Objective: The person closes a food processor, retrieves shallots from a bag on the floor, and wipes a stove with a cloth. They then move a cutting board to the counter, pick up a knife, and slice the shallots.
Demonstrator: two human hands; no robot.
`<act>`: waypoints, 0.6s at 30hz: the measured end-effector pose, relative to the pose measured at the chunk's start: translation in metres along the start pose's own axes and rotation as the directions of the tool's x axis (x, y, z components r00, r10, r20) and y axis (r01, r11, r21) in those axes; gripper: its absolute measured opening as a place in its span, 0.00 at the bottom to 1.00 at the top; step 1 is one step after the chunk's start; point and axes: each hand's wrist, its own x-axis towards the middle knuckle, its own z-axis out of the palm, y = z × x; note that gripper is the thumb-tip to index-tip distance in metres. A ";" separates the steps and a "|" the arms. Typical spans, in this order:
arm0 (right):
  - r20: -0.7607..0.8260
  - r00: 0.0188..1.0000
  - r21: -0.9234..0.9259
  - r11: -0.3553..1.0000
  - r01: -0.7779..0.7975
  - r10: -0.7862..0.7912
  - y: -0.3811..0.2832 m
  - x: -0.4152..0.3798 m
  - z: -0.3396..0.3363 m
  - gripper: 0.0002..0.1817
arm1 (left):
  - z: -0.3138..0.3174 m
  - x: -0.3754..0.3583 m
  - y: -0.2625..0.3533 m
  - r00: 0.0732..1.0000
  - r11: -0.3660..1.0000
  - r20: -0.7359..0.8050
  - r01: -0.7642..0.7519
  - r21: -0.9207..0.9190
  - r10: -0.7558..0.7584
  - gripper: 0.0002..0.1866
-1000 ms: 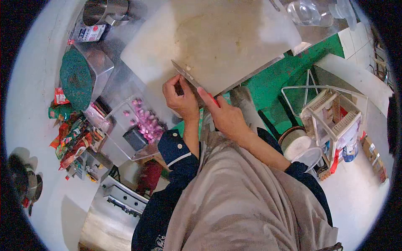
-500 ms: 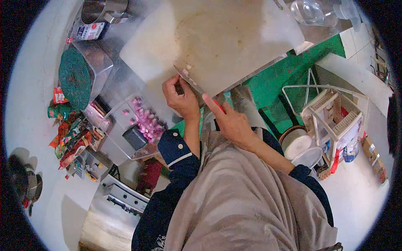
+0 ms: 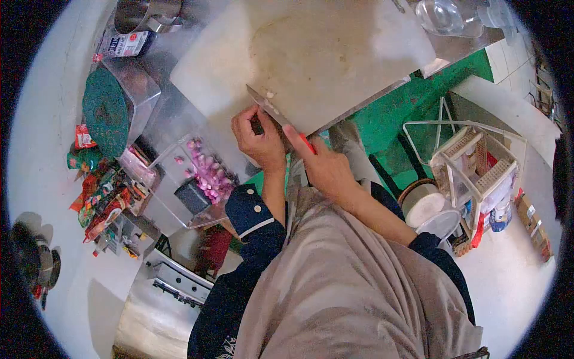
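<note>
R hand point(image 3: 326, 170) grips the knife point(image 3: 272, 110), blade slanting up-left on the board point(image 3: 323, 54). L hand point(image 3: 258, 140) sits just left of the blade, fingers curled, pinching a tiny bit; can't tell what.

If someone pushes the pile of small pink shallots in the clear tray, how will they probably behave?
The pink shallots look small and rounded, so they would probably roll and scatter rather than slide together. They lie loose in the clear tray, whose walls should likely stop them. Each one seems light and firm enough to pinch up, though its skin may be slippery.
</note>
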 end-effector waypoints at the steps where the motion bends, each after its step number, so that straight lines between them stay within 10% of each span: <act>1: 0.009 1.000 -0.010 1.000 -0.001 0.001 0.000 0.001 0.001 0.42 | 0.000 0.000 0.000 1.000 1.000 -0.004 0.000 -0.003 0.000 0.04; 9: 0.081 0.996 -0.012 0.999 -0.040 0.041 0.001 -0.009 -0.013 0.42 | 0.001 0.000 0.002 0.999 0.999 -0.014 0.030 -0.027 -0.031 0.05; 12: -0.112 0.993 0.298 0.953 0.054 -0.021 0.014 -0.015 0.001 0.41 | 0.002 0.000 0.003 0.999 0.998 -0.018 0.033 -0.045 -0.034 0.05; 18: 0.059 0.998 0.046 0.999 -0.002 0.000 0.008 -0.022 -0.006 0.41 | 0.000 -0.001 0.003 0.997 0.997 0.013 0.073 0.003 -0.073 0.05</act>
